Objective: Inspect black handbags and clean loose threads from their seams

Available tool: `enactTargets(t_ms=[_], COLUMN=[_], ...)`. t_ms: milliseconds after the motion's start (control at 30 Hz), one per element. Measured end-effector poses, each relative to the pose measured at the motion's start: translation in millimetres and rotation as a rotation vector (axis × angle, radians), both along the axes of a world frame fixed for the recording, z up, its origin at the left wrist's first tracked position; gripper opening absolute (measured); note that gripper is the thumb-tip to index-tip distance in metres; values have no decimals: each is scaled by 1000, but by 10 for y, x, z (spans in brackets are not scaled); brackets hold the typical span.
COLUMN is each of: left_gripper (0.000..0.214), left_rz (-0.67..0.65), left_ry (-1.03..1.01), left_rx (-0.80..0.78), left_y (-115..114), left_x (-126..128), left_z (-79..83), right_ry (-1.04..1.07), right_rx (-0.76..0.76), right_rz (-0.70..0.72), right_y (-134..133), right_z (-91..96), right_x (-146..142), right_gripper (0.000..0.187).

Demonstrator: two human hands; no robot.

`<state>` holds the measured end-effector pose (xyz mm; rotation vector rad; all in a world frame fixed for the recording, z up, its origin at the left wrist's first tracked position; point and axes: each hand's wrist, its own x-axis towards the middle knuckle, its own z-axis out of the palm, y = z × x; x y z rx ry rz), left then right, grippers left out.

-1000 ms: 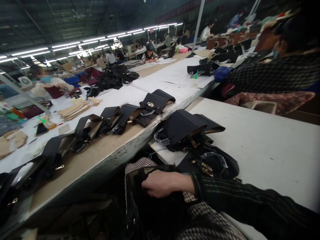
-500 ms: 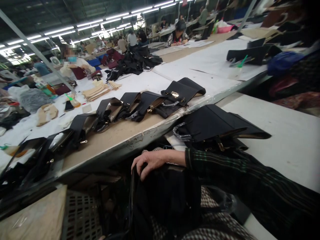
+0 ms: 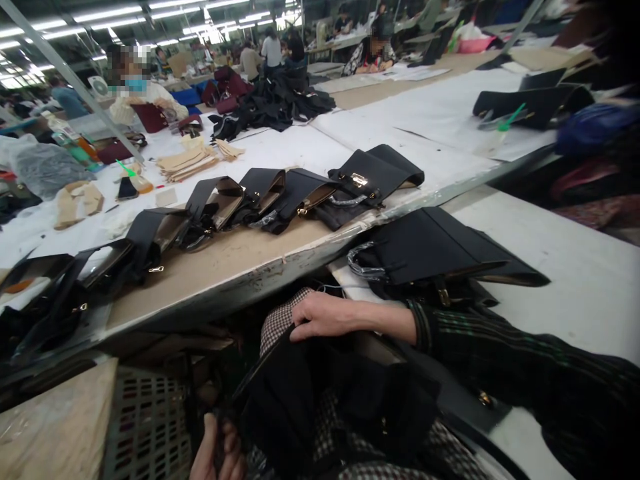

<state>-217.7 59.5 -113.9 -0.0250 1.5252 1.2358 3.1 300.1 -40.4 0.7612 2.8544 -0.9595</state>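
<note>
A black handbag (image 3: 280,393) lies across the lap, over checked cloth (image 3: 333,427). My right hand (image 3: 325,317) grips the bag's upper edge, fingers folded over it and thumb on the near side. Low in the view, my left hand (image 3: 217,447) is curled beside the bag's left side. Dark material shows between its thumb and fingers, but what it is cannot be made out. Just beyond my right forearm, more black handbags (image 3: 425,247) lie stacked on a white side table, one with a plastic-wrapped handle (image 3: 367,263).
A row of black handbags (image 3: 260,190) lines the edge of the long worktable (image 3: 240,263). At lower left stand a plastic crate (image 3: 147,413) and a brown board (image 3: 55,420). Glue bottles (image 3: 143,183) and tan pieces (image 3: 185,160) lie farther back. Co-workers sit beyond.
My right hand has shifted right with the bag's edge, and the bag has tilted. My left hand has come into view at the bottom. The camera view has turned slightly.
</note>
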Motion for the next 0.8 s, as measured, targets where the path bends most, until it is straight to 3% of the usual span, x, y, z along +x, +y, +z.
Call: enactTargets(t_ms=[133, 200, 267, 367, 467, 567, 800], left_gripper=[40, 52, 72, 84, 65, 53, 56], left_rz=[-81, -106, -151, -293, -382, -408, -456], left_ry=[579, 857, 986, 930, 871, 766, 677], left_rx=[69, 97, 153, 239, 144, 99, 66], left_y=[54, 70, 114, 245, 414, 548, 702], left_x=[-113, -126, -43, 199, 350, 297, 80], left_z=[119, 261, 400, 522, 527, 482, 465], right_ry=[-22, -37, -43, -29, 13, 95, 275], right_rx=[97, 115, 105, 88, 46, -56, -132], right_rz=[-50, -45, -35, -31, 19, 99, 197], right_y=[-39, -40, -26, 21, 81, 131, 164], right_z=[-192, -239, -257, -264, -256, -241, -302], right_x=[-59, -112, -148, -127, -14, 137, 323], right_gripper=[31, 30, 29, 30, 34, 34, 26])
